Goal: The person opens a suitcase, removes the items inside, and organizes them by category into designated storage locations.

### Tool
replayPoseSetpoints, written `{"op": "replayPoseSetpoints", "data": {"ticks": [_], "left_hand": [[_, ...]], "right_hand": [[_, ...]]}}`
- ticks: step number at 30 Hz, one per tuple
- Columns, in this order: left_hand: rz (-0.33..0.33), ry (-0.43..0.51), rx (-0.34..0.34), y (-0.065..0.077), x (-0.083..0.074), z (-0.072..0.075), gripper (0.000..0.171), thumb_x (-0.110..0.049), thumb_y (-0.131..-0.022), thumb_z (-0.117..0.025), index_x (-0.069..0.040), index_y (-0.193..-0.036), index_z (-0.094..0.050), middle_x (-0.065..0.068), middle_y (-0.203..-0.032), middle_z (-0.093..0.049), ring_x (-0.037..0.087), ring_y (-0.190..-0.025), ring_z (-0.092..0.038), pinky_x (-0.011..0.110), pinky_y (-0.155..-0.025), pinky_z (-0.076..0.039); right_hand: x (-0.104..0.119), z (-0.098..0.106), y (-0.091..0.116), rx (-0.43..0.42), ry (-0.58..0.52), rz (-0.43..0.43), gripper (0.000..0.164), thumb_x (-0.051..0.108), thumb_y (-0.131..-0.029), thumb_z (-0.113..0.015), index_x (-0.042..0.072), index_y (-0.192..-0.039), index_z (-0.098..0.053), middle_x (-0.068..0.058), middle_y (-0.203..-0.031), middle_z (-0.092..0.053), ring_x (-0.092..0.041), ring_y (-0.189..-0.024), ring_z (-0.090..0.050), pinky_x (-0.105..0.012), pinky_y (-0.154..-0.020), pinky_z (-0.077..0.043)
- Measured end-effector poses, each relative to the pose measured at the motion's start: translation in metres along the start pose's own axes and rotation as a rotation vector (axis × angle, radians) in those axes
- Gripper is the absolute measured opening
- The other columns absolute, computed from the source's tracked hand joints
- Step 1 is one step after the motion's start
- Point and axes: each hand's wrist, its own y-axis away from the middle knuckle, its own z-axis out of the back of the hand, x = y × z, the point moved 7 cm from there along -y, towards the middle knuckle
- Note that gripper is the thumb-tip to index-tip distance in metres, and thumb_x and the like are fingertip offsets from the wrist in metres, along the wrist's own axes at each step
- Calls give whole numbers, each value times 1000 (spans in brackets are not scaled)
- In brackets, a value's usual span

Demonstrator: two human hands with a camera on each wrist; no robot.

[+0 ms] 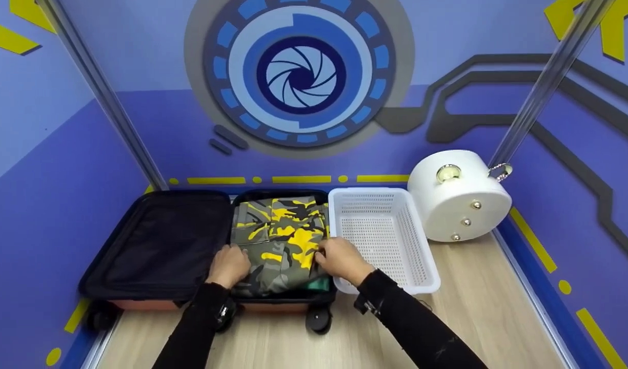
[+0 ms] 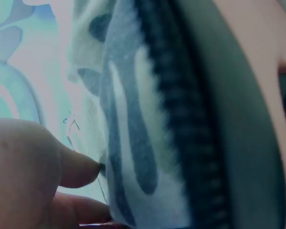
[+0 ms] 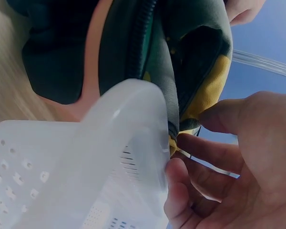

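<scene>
A folded camouflage garment (image 1: 285, 241) in grey, black and yellow lies in the right half of an opened suitcase (image 1: 288, 307). At its left edge, my left hand (image 1: 229, 265) pinches the cloth; the left wrist view has thumb and finger at the fabric beside the suitcase zipper (image 2: 188, 143). My right hand (image 1: 344, 260) pinches the garment's right edge between thumb and fingers, close by the basket rim, as the right wrist view also shows. Green cloth (image 1: 319, 283) peeks out under the garment's near right corner.
The suitcase's other half (image 1: 165, 246), black-lined, lies open at left. A white perforated basket (image 1: 427, 256) stands right against the suitcase. Behind it at right is a white round bag (image 1: 437, 205) with metal studs. Suitcase wheels (image 1: 319, 320) jut toward me, and panelled walls enclose the wooden tabletop (image 1: 478, 307).
</scene>
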Motion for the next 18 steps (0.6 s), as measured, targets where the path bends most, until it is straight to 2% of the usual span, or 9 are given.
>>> {"op": "replayPoseSetpoints", "data": {"ticks": [4, 7, 13, 18], "left_hand": [[8, -71, 2, -3, -5, -6, 57, -25, -115, -48, 27, -138, -54, 42, -124, -69, 60, -121, -66, 63, -110, -52], [29, -79, -23, -6, -6, -6, 58, -27, -115, -50, 26, -137, -55, 44, -122, -71, 61, -119, -68, 63, -108, -53], [91, 38, -12, -5, -1, -4, 67, -31, -114, -53, 23, -152, -43, 43, -136, -66, 60, -129, -63, 64, -111, -51], [99, 187, 1, -7, 0, 4, 71, -27, -114, -52, 18, -164, -28, 44, -155, -51, 60, -145, -52, 65, -122, -44]], "right_hand": [[-1, -1, 2, 9, -5, 2, 22, 25, -106, -69, 8, -95, -78, -12, -96, -79, -27, -87, -71, -52, -85, -60], [-2, 0, 3, 13, -23, 3, 22, 25, -107, -68, 8, -99, -79, -12, -98, -79, -27, -87, -71, -51, -86, -60], [-3, -1, 6, 6, -36, 30, 23, 24, -108, -68, 7, -103, -82, -12, -98, -81, -25, -85, -71, -48, -84, -60], [-5, -1, 6, -15, -35, 38, 23, 25, -108, -68, 9, -99, -82, -9, -93, -79, -22, -80, -67, -45, -80, -58]]}}
